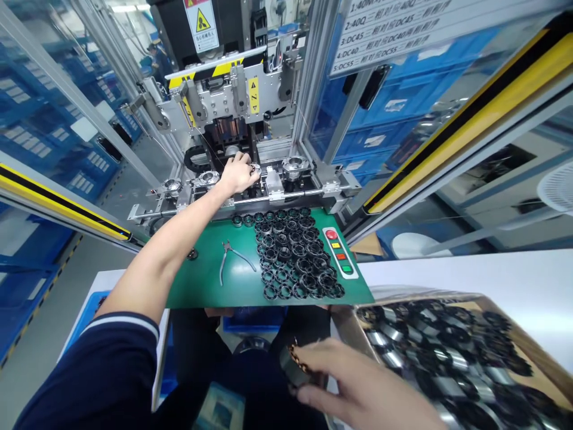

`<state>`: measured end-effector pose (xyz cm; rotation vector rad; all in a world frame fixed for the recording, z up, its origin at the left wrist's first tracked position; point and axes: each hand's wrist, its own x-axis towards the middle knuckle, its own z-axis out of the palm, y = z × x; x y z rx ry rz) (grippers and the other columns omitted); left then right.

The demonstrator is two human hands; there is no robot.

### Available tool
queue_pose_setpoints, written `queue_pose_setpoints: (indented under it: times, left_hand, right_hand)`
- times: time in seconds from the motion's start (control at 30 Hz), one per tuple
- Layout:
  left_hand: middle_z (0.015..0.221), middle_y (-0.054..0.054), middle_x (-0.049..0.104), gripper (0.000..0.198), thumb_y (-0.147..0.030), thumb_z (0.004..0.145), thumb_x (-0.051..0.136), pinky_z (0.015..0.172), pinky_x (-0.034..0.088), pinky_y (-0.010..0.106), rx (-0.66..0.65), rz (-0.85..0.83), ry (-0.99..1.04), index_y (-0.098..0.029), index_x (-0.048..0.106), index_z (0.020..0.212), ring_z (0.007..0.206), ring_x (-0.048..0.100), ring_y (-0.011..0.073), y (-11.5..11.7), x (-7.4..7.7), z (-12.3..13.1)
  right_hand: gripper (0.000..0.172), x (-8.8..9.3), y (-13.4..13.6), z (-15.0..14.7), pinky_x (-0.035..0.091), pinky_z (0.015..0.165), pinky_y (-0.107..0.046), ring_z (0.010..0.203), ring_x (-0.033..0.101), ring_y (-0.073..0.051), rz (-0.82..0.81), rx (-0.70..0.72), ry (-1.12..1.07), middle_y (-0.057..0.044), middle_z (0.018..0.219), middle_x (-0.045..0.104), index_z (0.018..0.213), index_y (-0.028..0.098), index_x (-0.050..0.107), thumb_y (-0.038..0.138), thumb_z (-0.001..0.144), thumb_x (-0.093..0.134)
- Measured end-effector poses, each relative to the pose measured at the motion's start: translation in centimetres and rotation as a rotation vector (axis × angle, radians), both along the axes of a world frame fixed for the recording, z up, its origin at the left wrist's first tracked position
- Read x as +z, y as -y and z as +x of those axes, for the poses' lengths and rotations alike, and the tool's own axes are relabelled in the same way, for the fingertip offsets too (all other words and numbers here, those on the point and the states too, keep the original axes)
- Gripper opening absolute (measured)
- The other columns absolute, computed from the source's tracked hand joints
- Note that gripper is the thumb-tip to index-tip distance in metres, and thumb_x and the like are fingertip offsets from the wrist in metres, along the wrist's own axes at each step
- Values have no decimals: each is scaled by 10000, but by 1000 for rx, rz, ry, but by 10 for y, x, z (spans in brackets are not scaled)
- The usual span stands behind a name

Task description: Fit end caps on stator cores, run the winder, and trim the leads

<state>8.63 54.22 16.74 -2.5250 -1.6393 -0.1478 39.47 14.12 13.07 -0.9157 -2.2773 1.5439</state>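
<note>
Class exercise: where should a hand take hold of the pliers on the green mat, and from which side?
Take the handles of the pliers from the near side of the mat: they splay toward the person, while the jaws point away toward the machine.

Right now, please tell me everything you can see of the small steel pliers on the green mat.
The small steel pliers lie flat on the green mat, with their head toward the machine and two slim, bare-metal handles spread apart. They sit left of the heap of black rings, and only the mat touches them.
</note>
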Motion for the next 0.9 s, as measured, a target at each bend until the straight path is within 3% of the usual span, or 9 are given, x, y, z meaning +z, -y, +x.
queue_pose_setpoints:
  times: [0.1,0.27,0.33,0.43,0.53,0.67,0.73,0.8,0.9]
  left_hand:
    - [1744,262,729,487,-385,1245,581,1435,532,658,26,40,16,-108,953,1392,1716,564,494,0,20,3]
    - [1700,222,676,401,-488,1244,679,1505,482,613,51,235,221,-140,868,1308,1712,544,448,19,78,-21]
    - [1668,176,665,311,-440,1223,671,1527,450,626,-59,248,249,-172,828,1210,1701,563,415,52,96,-49]
    - [1588,149,669,348,-464,1230,588,1473,495,652,-195,148,244,-186,788,1165,1609,648,368,132,103,-105]
    - [1466,131,721,443,-567,1242,569,1368,610,555,-90,-148,225,-231,802,1072,1424,749,326,221,81,-162]
    - [1331,109,819,281,-458,1167,739,1226,678,484,197,-451,183,-259,861,1009,1253,834,313,300,10,-217]
    - [1246,100,858,173,-390,1121,824,1122,686,459,298,-453,195,-257,850,1014,1167,853,313,319,-29,-231]
    - [1182,88,879,100,-344,1084,881,1037,676,437,388,-431,225,-263,833,1117,1115,864,320,328,-61,-237]
    - [1221,80,903,432,-305,1048,915,998,669,423,462,-383,293,-276,772,1455,1115,881,332,328,-90,-241]
  right_hand:
    - [284,-42,37,12,765,911,-389,1031,929,-281,-58,-214,48,-39,1159,963,1366,439,951,579,1183,785]
    - [429,-60,59,45,852,885,-480,992,978,-332,80,-382,36,-37,1219,987,1597,640,858,648,1177,767]
    - [432,-58,54,47,865,944,-518,1136,989,-365,202,-459,14,-61,1331,985,1616,613,852,645,1198,748]
    - [287,-46,31,27,850,1003,-512,1269,960,-364,307,-454,-35,-135,1432,935,1329,482,936,629,1225,713]
    - [265,-30,2,-15,815,1014,-490,1183,933,-323,326,-393,-73,-158,1388,871,1108,407,884,575,1236,723]
    - [171,-23,-42,-99,774,1031,-512,1202,915,-344,379,-372,-66,-142,1376,867,1179,365,827,503,1225,739]
    - [124,-29,-67,-152,749,969,-478,1072,897,-323,361,-312,22,-123,1293,876,1189,319,772,443,1188,771]
    - [267,-41,-95,-207,729,967,-464,995,870,-305,365,-273,106,-112,1285,884,1367,285,748,366,1131,842]
    - [607,-63,-133,-279,728,1121,-490,1173,877,-317,396,-200,226,-155,1492,866,1697,251,686,258,1121,876]
